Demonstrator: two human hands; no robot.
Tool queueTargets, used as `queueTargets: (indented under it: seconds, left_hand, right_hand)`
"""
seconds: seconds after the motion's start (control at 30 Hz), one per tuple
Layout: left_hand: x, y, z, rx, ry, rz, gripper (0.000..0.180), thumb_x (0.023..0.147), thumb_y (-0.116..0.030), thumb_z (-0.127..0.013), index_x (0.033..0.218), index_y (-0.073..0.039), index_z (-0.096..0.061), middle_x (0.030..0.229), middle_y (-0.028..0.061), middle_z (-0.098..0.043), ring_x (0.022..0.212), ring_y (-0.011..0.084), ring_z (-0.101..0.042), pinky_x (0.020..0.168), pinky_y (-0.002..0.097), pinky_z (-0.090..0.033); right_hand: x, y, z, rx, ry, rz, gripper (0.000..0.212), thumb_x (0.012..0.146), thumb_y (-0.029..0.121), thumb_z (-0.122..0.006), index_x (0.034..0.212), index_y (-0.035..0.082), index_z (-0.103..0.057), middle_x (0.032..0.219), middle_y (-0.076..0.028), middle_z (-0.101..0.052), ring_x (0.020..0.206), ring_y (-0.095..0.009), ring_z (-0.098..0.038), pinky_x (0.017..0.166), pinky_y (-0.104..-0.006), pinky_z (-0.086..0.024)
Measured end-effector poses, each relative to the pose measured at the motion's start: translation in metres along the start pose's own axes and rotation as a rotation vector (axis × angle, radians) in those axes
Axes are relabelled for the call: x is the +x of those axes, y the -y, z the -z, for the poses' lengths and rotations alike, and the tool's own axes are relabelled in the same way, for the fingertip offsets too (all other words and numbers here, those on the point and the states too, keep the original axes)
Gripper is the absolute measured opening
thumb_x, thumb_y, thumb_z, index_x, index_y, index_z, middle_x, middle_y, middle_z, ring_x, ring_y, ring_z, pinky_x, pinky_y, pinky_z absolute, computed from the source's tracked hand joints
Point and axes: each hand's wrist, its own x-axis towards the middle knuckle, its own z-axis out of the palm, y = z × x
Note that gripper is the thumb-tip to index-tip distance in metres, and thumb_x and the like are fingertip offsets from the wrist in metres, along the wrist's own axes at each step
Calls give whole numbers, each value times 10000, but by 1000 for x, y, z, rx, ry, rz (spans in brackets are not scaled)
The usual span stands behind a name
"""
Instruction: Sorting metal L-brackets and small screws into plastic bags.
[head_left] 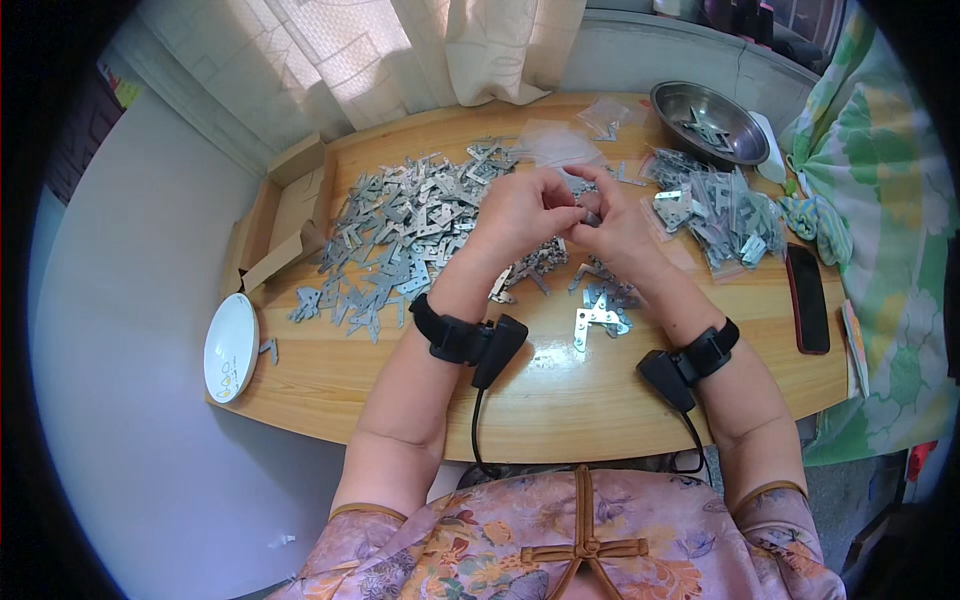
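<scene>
My left hand [518,212] and my right hand [622,235] meet over the middle of the table, fingertips pinched together. A bit of grey shows between them, too small and covered to name. Beneath and left of my left hand spreads a big heap of flat L-shaped metal brackets [415,215] with holes. Under my wrists lies a smaller pile of shiny corner brackets [597,318]. Clear plastic bags filled with metal brackets [722,215] are piled right of my right hand. Flat clear plastic bags [555,145] lie just beyond my fingers.
An open cardboard box [285,215] and a white oval dish [232,350] stand along the left edge. At the far right sits a steel bowl [740,135] with brackets inside. A phone [808,300] lies near the right edge, beside a patterned cloth [820,230]. Curtains hang behind.
</scene>
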Motion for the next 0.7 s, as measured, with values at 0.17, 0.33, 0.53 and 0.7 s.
queueTargets:
  seconds: [0.17, 0.33, 0.53, 0.7]
  left_hand:
    - [0, 2, -2, 171, -8, -71, 139, 710, -104, -705, 780, -15, -624, 680, 13, -613, 605, 80, -548, 552, 232, -449]
    - [5, 17, -9, -101, 17, -93, 124, 710, -101, -707, 758, -27, -620, 678, 17, -604, 616, 84, -545, 563, 229, -446]
    - [4, 16, -5, -528, 81, -80, 96, 763, -88, -684, 801, -38, -612, 775, 0, -596, 716, 73, -538, 655, 217, -442]
    - [6, 17, -9, -720, -30, -155, 107, 773, -86, -678, 807, -20, -600, 786, 10, -593, 721, 71, -532, 660, 204, -436]
  right_hand:
    - [0, -1, -1, -77, 32, -54, 610, 667, 63, -648, 1232, 117, -425, 768, -103, -618, 710, -201, -602, 695, -320, -468]
    - [-1, 7, 0, -135, 50, -41, 624, 667, 56, -642, 1243, 130, -413, 855, -139, -639, 821, -241, -629, 747, -337, -473]
    - [-2, 16, 4, -75, 2, -31, 655, 653, 43, -666, 1250, 123, -407, 796, -91, -614, 750, -175, -605, 697, -301, -469]
    - [1, 10, 4, 227, -56, -38, 645, 671, 30, -680, 1253, 104, -413, 720, -3, -560, 674, -75, -528, 624, -229, -439]
